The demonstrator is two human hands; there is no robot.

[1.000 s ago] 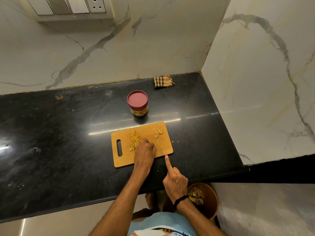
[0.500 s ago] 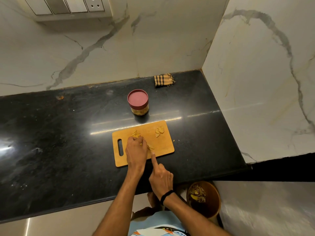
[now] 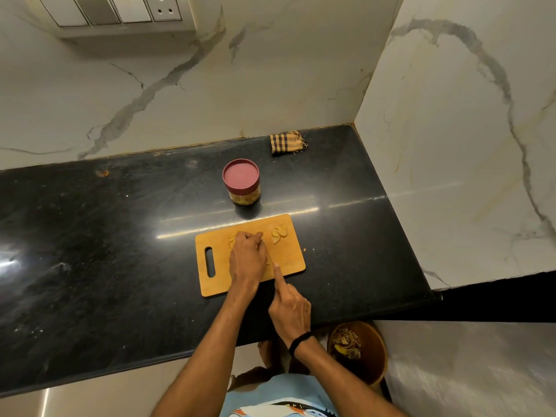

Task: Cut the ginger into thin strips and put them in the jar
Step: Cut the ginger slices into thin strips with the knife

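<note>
Looking down at the black counter (image 3: pixel 90 251), we see the cutting board (image 3: pixel 210 285) near its front edge. The left hand (image 3: pixel 248 260) rests on the board, its fingers curled and closed on the ginger strips (image 3: pixel 232 240). The right hand (image 3: pixel 290 311) holds nothing: only its index finger (image 3: pixel 278 275) is stretched out, with the tip on the board's near edge. A few ginger slices (image 3: pixel 279 232) lie at the board's far right corner. The jar (image 3: pixel 244 196), its red lid (image 3: pixel 240 175) on, stands just behind the board's far edge.
</note>
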